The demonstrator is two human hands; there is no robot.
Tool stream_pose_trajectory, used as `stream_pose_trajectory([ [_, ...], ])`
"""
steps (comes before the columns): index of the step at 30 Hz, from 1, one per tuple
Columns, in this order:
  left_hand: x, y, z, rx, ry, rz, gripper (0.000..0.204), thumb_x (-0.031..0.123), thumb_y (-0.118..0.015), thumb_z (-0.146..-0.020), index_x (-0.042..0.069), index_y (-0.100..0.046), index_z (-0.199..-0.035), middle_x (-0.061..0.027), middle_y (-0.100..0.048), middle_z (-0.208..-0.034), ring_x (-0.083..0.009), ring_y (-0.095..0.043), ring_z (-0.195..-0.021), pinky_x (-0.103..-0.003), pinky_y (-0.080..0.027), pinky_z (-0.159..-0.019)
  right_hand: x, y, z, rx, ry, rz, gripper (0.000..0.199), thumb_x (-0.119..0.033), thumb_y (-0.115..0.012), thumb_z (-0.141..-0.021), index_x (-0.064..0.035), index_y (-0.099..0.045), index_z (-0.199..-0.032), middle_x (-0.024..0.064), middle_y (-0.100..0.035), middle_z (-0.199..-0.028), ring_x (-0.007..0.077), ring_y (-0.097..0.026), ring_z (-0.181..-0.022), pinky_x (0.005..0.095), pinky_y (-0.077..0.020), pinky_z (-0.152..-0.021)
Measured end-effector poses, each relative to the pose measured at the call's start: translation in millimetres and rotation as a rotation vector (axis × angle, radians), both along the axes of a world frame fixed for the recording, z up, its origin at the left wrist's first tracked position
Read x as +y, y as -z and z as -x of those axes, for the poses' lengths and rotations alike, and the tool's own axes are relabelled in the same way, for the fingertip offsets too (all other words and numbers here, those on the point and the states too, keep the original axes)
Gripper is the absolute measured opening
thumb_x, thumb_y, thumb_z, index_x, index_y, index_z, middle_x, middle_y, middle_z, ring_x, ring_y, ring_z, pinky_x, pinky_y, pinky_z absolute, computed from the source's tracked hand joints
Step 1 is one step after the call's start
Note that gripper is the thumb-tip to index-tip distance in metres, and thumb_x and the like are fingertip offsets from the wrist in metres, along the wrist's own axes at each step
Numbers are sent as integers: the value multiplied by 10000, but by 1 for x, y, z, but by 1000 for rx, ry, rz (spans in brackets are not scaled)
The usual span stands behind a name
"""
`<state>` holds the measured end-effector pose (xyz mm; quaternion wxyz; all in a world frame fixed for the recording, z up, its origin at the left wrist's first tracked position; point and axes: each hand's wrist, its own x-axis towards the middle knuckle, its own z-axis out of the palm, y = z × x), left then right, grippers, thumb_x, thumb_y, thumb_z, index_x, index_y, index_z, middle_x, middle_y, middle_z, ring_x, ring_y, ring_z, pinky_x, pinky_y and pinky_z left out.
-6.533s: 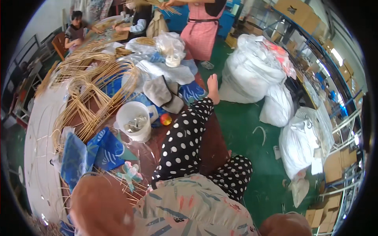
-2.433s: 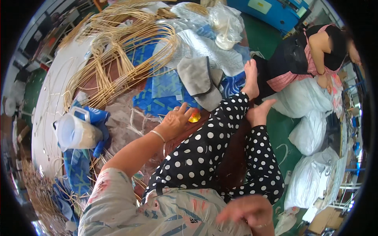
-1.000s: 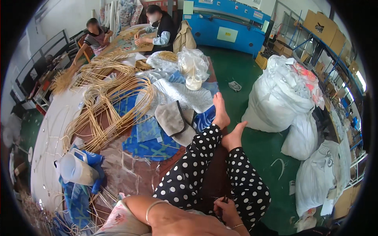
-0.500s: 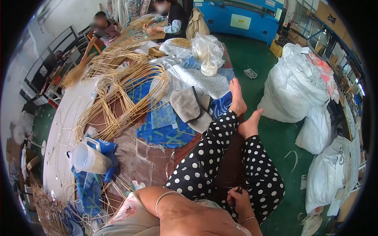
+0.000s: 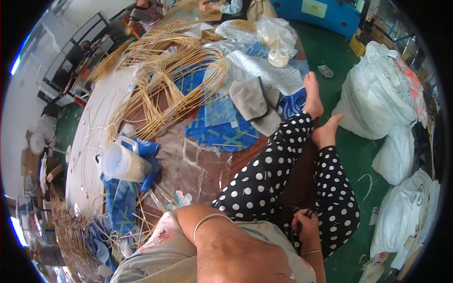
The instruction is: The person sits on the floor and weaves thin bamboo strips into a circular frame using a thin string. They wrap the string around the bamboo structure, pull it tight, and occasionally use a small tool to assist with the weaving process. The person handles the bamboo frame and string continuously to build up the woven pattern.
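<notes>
My right hand (image 5: 307,225) is closed low in front of me, between my polka-dot trouser legs. Its fingers wrap round a small dark tool (image 5: 308,213), mostly covered, whose kind I cannot make out. A few thin pale strands (image 5: 293,207) show just beyond the fingertips. Across the lower middle lies bare skin with a thin pale band (image 5: 207,220) round it, beside a floral garment (image 5: 158,238). My left hand does not show. Over my legs runs black trouser cloth with white dots (image 5: 255,181); both bare feet (image 5: 313,96) stretch forward.
Coils of rattan-like strips (image 5: 163,101) lie on the table at left. Nearer stand a translucent jug (image 5: 123,162) and clear plastic sheeting (image 5: 188,165). A grey cloth mitt (image 5: 248,99) rests by my feet. White sacks (image 5: 377,94) line the green floor at right. Two people work at the far end.
The whole view has tilted downward and to the left, so the scene sits higher and further right. My right hand remains closed on the dark tool between my legs.
</notes>
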<state>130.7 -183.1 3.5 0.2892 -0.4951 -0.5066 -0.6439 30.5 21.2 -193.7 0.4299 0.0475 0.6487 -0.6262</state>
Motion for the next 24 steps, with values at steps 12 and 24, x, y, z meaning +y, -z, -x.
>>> stream_pose_trajectory([
  [12, -69, 82, -42, -878, -323, 217, 667, 277, -771, -614, -6, -464, -1134, -136, -562, -1044, -236, -575, -900, -329, -470, -783, -1, -3, 0, 68, -18, -37, 97, -131, -572, -761, -42, -535, -767, 51, -522, -566, 126, -464, -446, 237, -359, -406],
  [24, -201, 273, -191, -1679, -1770, 708, 417, 287, -697, -550, 49, -511, -837, -181, -567, -848, -355, -531, -858, -424, -426, -744, -13, -9, 0, 59, -76, -171, 88, -132, -599, -752, -67, -545, -725, 31, -539, -566, 103, -477, -444, 213, -376, -413],
])
